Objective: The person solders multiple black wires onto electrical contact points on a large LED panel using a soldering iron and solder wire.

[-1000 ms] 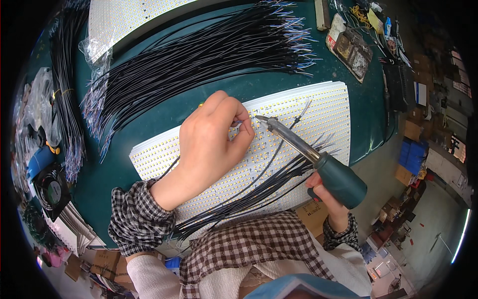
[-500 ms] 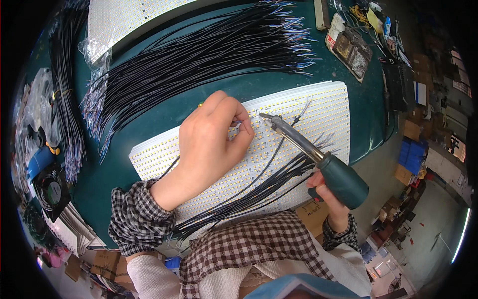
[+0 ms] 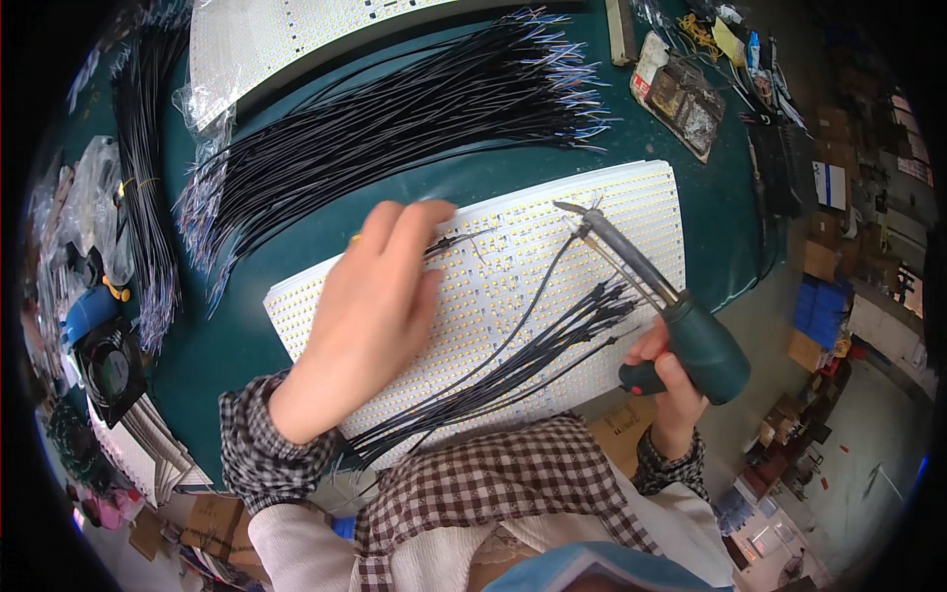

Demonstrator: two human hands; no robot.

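The step in hand looks like attaching a thin black wire lead (image 3: 452,240) to the top of the stacked white rectangular LED panels (image 3: 643,197) on the dark-green worktop (image 3: 227,365). The left hand (image 3: 375,296) lies over the lead, fingers loosely bent, any pinch hidden; the right hand (image 3: 676,390) grips the green-handled, gun-shaped soldering iron (image 3: 712,350). The next move seemingly calls for steadying the bare strands before bringing the tip in.

Blue bins (image 3: 814,308) sit at three o'clock, yellow wire (image 3: 698,37) at one, cardboard boxes (image 3: 210,515) near eight, a black cooling fan (image 3: 109,379) (square-framed) between eight and nine, clear plastic bags (image 3: 99,202) between nine and ten.
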